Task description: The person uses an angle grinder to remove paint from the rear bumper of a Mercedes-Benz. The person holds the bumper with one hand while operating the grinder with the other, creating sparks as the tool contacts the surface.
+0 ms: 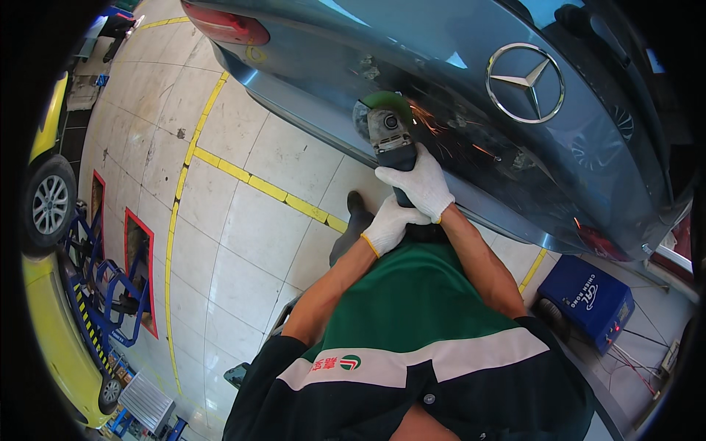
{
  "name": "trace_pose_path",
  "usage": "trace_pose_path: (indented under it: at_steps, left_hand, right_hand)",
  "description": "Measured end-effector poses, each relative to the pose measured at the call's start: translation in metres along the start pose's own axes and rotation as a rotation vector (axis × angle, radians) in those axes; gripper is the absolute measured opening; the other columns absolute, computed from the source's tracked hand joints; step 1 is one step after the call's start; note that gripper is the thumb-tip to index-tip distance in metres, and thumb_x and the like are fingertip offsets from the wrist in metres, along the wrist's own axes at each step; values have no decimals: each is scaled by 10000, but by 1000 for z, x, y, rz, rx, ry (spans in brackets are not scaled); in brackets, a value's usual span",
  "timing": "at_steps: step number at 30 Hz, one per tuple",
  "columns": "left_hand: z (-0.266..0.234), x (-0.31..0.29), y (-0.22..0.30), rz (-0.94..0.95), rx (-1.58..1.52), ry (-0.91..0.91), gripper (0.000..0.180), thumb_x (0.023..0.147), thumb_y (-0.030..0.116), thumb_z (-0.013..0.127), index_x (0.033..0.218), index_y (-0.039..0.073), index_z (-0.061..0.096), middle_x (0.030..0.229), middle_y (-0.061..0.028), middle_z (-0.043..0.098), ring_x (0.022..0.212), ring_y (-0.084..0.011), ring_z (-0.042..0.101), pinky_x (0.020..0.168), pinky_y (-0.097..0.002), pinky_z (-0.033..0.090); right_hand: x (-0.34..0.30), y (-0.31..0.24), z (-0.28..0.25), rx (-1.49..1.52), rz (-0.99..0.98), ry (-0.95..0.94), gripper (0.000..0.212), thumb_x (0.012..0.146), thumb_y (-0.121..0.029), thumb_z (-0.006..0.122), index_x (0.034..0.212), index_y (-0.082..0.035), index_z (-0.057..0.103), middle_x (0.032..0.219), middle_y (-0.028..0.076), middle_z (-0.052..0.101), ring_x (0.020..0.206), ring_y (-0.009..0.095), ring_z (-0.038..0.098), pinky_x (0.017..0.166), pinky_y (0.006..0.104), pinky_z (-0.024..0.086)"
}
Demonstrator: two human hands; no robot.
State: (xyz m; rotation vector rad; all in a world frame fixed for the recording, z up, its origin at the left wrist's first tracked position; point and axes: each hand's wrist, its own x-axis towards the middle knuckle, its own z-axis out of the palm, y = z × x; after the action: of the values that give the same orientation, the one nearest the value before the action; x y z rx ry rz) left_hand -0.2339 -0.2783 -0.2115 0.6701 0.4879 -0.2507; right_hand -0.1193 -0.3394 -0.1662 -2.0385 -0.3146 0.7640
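Both my hands wear white knitted gloves and are closed around a dark angle grinder (396, 153). My right hand (425, 182) grips its body just behind the grey gear head. Lower down, my left hand (391, 226) wraps the rear end, close against my right wrist. The greenish disc (387, 103) meets the dark, scuffed recess in the rear of a blue-grey car (331, 62). Orange sparks (426, 117) fly off to the right of the contact. Scraped pale patches mark the panel, and a round chrome star emblem (525, 82) sits above right.
Pale floor tiles with yellow line markings (257, 186) spread to the left. A yellow-green car (55, 316) stands at the far left beside a blue lift frame (121, 301) and red-edged floor openings. A blue machine box (587, 300) with cables is at the right.
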Motion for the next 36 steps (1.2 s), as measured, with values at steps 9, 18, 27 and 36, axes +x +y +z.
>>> trace_pose_path:
  at_steps: [9,18,27,36]
  left_hand:
    - [0,1,-1,9,3,-3,600,716,-81,722,1296,-60,567,1206,-99,663,1157,-231,635,1026,-356,488]
    - [-1,1,-1,8,-10,-31,597,712,-74,723,1289,-56,571,1204,-99,664,1172,-233,627,1023,-353,489]
    - [1,0,0,8,-20,-18,607,693,-72,720,1282,-56,569,1194,-100,665,1173,-238,627,1030,-354,484]
    - [5,-2,5,4,-33,-3,530,689,-62,738,1204,-48,615,1122,-90,689,1095,-221,655,994,-342,499]
  right_hand:
    - [-1,-3,-1,-11,1,2,774,684,-437,868,1186,79,585,1047,253,706,983,356,709,891,397,554]
    - [-4,-7,-3,24,8,-8,759,694,-416,862,1200,76,582,1072,248,707,1018,348,705,910,389,550]
    - [-3,-7,-2,7,18,-9,739,700,-407,859,1192,72,586,1055,234,711,990,334,710,900,383,553]
    - [-5,-7,-1,-5,24,9,735,699,-403,858,1182,79,585,1034,238,717,975,344,716,884,393,558]
